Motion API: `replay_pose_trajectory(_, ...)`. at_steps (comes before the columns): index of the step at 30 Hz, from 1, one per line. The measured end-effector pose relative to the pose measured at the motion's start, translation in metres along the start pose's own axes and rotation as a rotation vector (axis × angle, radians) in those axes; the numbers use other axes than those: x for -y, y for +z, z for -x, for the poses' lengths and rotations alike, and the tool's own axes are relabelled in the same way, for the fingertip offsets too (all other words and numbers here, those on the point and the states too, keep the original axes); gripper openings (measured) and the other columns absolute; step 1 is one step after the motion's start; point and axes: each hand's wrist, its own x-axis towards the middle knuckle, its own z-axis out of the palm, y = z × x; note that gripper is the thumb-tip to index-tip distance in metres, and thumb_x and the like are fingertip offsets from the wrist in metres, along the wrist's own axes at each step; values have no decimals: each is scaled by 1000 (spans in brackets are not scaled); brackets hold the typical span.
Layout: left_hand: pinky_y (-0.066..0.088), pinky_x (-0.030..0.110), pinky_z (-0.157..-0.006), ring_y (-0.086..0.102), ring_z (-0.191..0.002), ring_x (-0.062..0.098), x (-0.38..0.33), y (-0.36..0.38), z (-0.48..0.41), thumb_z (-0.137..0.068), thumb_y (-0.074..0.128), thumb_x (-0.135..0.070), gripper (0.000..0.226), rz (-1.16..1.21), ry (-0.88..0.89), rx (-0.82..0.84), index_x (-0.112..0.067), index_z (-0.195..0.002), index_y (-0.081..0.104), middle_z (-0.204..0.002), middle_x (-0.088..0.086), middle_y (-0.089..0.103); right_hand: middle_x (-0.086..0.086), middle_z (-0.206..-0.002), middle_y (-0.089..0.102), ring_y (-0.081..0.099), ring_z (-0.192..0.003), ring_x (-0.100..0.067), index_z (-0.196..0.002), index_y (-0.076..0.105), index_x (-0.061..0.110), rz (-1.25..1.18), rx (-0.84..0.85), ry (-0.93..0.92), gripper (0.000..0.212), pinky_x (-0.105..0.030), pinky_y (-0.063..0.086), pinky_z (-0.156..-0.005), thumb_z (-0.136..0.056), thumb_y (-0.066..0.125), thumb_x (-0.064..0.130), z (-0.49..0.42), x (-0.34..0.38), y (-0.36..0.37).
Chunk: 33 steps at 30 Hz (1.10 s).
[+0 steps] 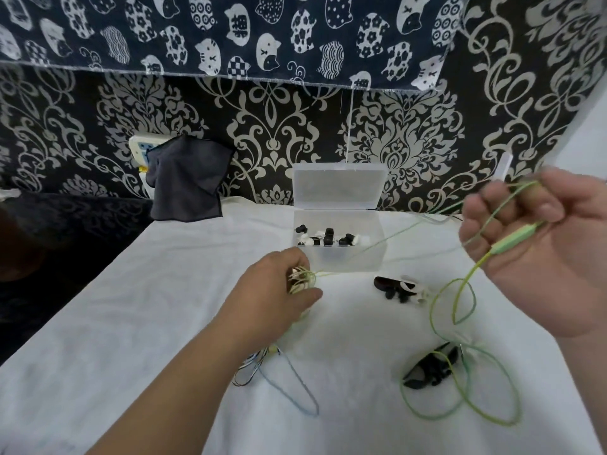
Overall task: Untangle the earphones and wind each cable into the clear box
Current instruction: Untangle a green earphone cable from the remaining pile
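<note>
The clear box is frosted, translucent plastic, smooth; the white table cover is matt cloth; the green cable looks smooth, plastic-coated; the dark rag is matt fabric.

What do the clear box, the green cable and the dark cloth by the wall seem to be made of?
The clear box looks like thin frosted plastic: its contents show through. The green cable looks rubber-coated and smooth: it bends in loose loops. The dark cloth looks like matte fabric, perhaps microfibre: it hangs in folds.

Single head-worn view, looking forward and down, close over the white table, wall behind
</note>
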Motion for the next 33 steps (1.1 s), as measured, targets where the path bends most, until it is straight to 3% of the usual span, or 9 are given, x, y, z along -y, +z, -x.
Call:
replay_pose_trajectory(3, 36, 12, -42, 52, -42, 0, 1, -4, 1, -84, 74, -18, 26, 112, -55, -59, -23, -73, 52, -61, -6, 58, -8, -65, 72, 72, -62, -21, -61, 45, 14, 357, -374, -31, 25, -23, 56, -49, -85, 51, 19, -2, -2, -15)
replay_pose_trajectory(6, 35, 14, -43, 46, -40, 2, 3, -8, -1, -82, 76, -17, 26, 137, -74, -94, -22, -69, 54, -53, -11, 54, -9, -55, 55, 44, -35, -18, -68, 45, 17, 652, -604, 8, 25, -17, 34, -36, -91, 53, 16, -5, -9, -30)
replay_pose_trajectory(10, 33, 16, -46, 44, -41, 2, 0, -11, -1, -77, 80, -19, 22, 171, -59, -116, -22, -68, 61, -49, -16, 53, -12, -53, 51, 40, -51, -23, -51, 51, 9, 1337, -465, 140, 33, -31, 33, -56, -82, 60, 14, 0, -17, -41)
replay_pose_trajectory(13, 35, 13, -44, 46, -42, 2, -6, -12, 2, -76, 81, -16, 22, 195, -29, -120, -22, -67, 62, -51, -16, 54, -10, -76, 72, 62, -68, -23, -81, 73, 2, 1618, -332, 406, 12, -31, 43, -65, -84, 61, 7, 1, -33, -46)
replay_pose_trajectory(15, 42, 16, -46, 50, -45, 5, -10, -12, 3, -75, 83, -18, 23, 168, 3, -113, -24, -66, 62, -59, -14, 56, 1, -105, 71, 65, -97, -18, -109, 70, 18, 1806, -223, 397, 28, -28, 48, -80, -84, 62, 9, 0, -43, -39)
replay_pose_trajectory(18, 57, 32, -47, 62, -54, 21, -17, -10, 5, -74, 84, -18, 22, 203, 5, -78, -24, -67, 63, -71, -4, 60, 19, -115, 66, 59, -113, 4, -126, 59, 35, 1537, -10, 134, 55, -12, 44, -89, -80, 65, 6, 1, -59, -15)
replay_pose_trajectory(22, 49, 32, -49, 61, -58, 19, -23, -6, 7, -73, 84, -21, 22, 185, 29, -87, -24, -66, 63, -68, -1, 62, 19, -110, 70, 60, -106, 12, -129, 57, 37, 1218, 259, 175, 56, -10, 45, -87, -77, 78, 35, 6, -92, 17)
replay_pose_trajectory(26, 42, 22, -46, 52, -47, 7, -25, -7, 7, -70, 86, -23, 23, 172, 8, -96, -22, -67, 63, -60, -5, 63, 3, -64, 68, 57, -55, -6, -88, 71, 27, 1274, 103, 167, 9, -24, 46, -58, -89, 68, 36, 5, -103, 25)
replay_pose_trajectory(33, 49, 31, -63, 60, -63, 17, -17, -23, 7, -80, 79, -25, 7, 349, -47, 92, -23, -77, 73, -78, 10, 68, 3, -56, 30, 25, -50, -16, -76, 75, 12, 915, -36, 172, 25, -33, 24, -55, -95, 61, 16, 3, -88, 24)
